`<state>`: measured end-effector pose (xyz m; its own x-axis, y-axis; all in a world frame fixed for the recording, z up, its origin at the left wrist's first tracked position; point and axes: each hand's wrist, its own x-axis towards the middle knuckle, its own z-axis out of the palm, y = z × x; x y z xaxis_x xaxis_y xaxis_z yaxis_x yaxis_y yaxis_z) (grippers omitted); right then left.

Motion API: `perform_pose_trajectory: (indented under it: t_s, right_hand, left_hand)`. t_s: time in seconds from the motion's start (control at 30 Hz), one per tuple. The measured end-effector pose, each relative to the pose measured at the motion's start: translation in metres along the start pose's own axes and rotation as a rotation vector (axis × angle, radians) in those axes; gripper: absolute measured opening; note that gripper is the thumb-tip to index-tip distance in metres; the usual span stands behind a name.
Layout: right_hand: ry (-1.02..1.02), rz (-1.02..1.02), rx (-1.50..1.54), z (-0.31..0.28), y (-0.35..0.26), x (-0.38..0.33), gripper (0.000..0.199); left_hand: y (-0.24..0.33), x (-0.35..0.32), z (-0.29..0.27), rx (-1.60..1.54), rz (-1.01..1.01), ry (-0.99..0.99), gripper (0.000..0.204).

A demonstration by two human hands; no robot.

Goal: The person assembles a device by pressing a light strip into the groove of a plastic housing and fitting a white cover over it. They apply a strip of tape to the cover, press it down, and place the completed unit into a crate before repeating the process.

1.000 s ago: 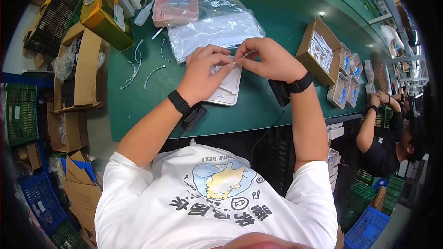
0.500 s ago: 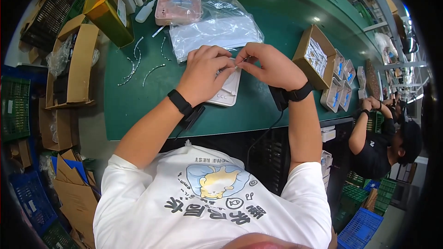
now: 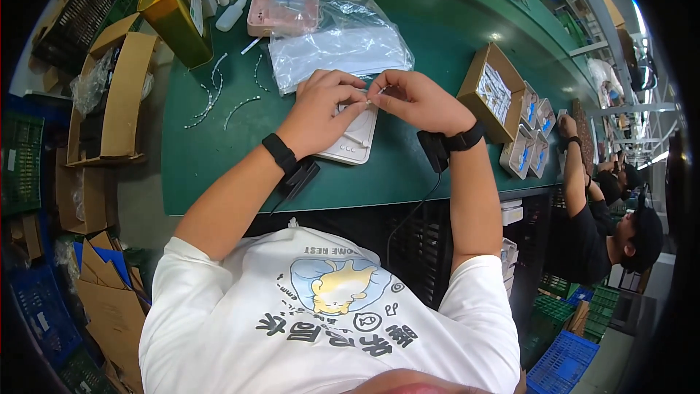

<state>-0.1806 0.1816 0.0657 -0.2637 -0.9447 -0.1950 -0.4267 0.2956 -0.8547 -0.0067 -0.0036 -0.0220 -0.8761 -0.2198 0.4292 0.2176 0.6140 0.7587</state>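
Observation:
A white plastic housing [image 3: 357, 147] with small round buttons lies on the green workbench, partly covered by my hands. My left hand [image 3: 321, 115] rests over its left side, thumb and forefinger pinched near its upper end; what they hold is too small to make out. Closed at the fingertips, my right hand [image 3: 423, 103] meets them from the right and pinches a short thin wire, partly hidden by the fingers. Left of the hands lie several loose twisted wires [image 3: 213, 98]. Beyond the hands is a clear plastic bag [image 3: 339, 51] with white contents.
A pink tray [image 3: 262, 16], a small white bottle [image 3: 232, 14] and a yellow-green can [image 3: 175, 22] stand at the back left. To the right are a cardboard box [image 3: 477, 106] of small white parts and several pale trays [image 3: 516, 158] with blue pieces. Co-workers [image 3: 583, 226] sit farther right.
Both hands stay over the housing, with only slight finger movement. The view has shifted a little. At the right, a co-worker's arm has reached farther forward onto the bench.

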Motion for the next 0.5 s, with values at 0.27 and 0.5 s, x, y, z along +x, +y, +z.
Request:
perform_pose_trajectory:
  t_s: [0.27,0.5]
  right_hand:
    - [0.003,0.086,-0.019,-0.003,-0.01,0.001,0.015]
    - [0.056,0.045,-0.05,0.006,0.0,0.009,0.017]
  left_hand:
    - [-0.002,-0.001,0.001,-0.04,-0.052,0.003,0.01]
    - [0.002,0.0,0.005,-0.145,-0.104,0.139,0.01]
